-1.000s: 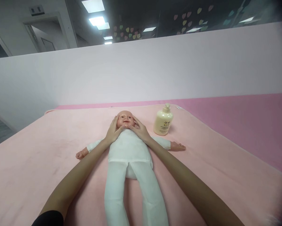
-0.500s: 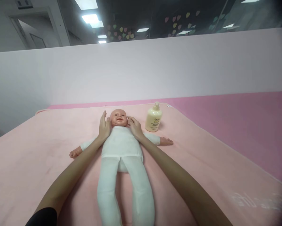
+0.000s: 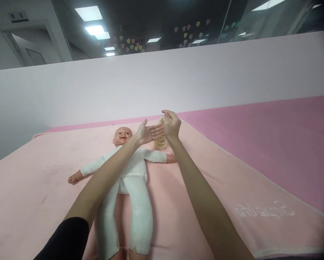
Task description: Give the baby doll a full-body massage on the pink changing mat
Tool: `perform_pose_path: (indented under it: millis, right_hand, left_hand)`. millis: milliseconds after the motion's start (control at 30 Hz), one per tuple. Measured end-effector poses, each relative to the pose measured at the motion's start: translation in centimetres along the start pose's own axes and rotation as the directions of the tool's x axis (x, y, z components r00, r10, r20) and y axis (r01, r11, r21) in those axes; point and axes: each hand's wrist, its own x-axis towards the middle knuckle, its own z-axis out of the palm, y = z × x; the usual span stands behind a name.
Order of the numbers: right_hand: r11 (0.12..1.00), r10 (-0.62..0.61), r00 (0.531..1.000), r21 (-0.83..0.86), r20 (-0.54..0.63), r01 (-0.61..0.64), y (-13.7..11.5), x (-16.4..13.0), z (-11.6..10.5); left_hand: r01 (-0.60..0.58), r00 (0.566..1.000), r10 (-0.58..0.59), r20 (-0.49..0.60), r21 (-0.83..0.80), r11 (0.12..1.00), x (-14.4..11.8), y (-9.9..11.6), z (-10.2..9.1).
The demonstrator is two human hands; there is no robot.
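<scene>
Heart-shaped decals (image 3: 188, 27) are seen on dark glass (image 3: 151, 21) above a white partition (image 3: 124, 90), beyond a doll (image 3: 136, 164) laid face-up on a peach-pink cloth (image 3: 48, 169) that is spread over a pink surface (image 3: 259, 133). Contact with the doll's head (image 3: 123, 136), cupped from both sides a second earlier, has been broken off, and both hands have been brought to the doll's flank on the person's right, where a pale yellow pump bottle (image 3: 160, 143) is stood just beyond the doll's outstretched arm (image 3: 155, 156). By that shift, attention is judged to have been turned from the doll to the bottle. Beside the doll's head, the left hand (image 3: 148, 133) is held flat, palm turned upward, its grip spread wide with nothing seen in it. Farther out from the doll's head, the right hand (image 3: 172, 124) is raised with fingers bent; whether the pump is held or pressed by its grip cannot be told. Dark print on the bottle is partly covered by the left hand and too small to be read. White script (image 3: 264, 210) on the cloth, well apart from the doll's legs, is shown reversed; "Simple life" is possibly spelled.
</scene>
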Motion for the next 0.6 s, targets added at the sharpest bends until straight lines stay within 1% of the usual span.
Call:
perform_pose_path:
  millis: [67, 133, 167, 200, 267, 333, 433, 533, 600]
  right_hand:
    - [1.0, -0.019, 0.995, -0.021, 0.094, 0.021, 1.5, 0.3, -0.6]
    - [0.999, -0.035, 0.982, -0.012, 0.187, 0.038, 2.6, 0.1, -0.6]
    - [0.999, -0.032, 0.977, -0.003, 0.21, 0.033, 3.0, -0.1, -0.5]
    - [1.0, -0.027, 0.976, 0.006, 0.215, 0.026, 3.3, -0.4, -0.3]
    - [1.0, -0.028, 0.983, 0.018, 0.179, 0.026, 3.7, -1.0, 0.1]
    - [0.998, -0.056, 0.988, 0.016, 0.141, 0.054, 3.8, -1.4, 0.5]
    - [0.992, -0.113, 0.985, -0.033, 0.133, 0.119, 3.4, -1.6, 0.7]
    - [0.981, -0.092, 0.975, -0.15, 0.202, 0.123, 2.5, -1.4, 0.5]
    - [0.96, -0.039, 0.966, -0.259, 0.255, 0.108, 1.8, -1.5, 0.4]
  left_hand:
    - [-0.019, 0.998, 0.019, -0.053, 0.011, 1.0, 0.7, 0.5, 0.3]
    - [-0.024, 0.996, 0.027, -0.083, 0.036, 0.999, 1.0, 0.9, 0.7]
    - [-0.024, 0.996, 0.028, -0.09, 0.047, 0.999, 1.0, 1.1, 0.9]
    - [-0.024, 0.995, 0.03, -0.096, 0.062, 0.998, 1.0, 1.3, 1.0]
    - [-0.035, 0.992, 0.049, -0.115, 0.116, 0.993, 1.1, 1.6, 1.2]
    - [-0.047, 0.989, 0.07, -0.127, 0.176, 0.983, 1.1, 1.8, 1.3]
    - [-0.055, 0.987, 0.087, -0.135, 0.225, 0.973, 1.3, 2.0, 1.5]
    - [-0.067, 0.983, 0.105, -0.15, 0.239, 0.969, 1.0, 1.5, 1.8]
    - [-0.116, 0.968, 0.174, -0.18, 0.293, 0.949, 0.2, 0.8, 1.7]
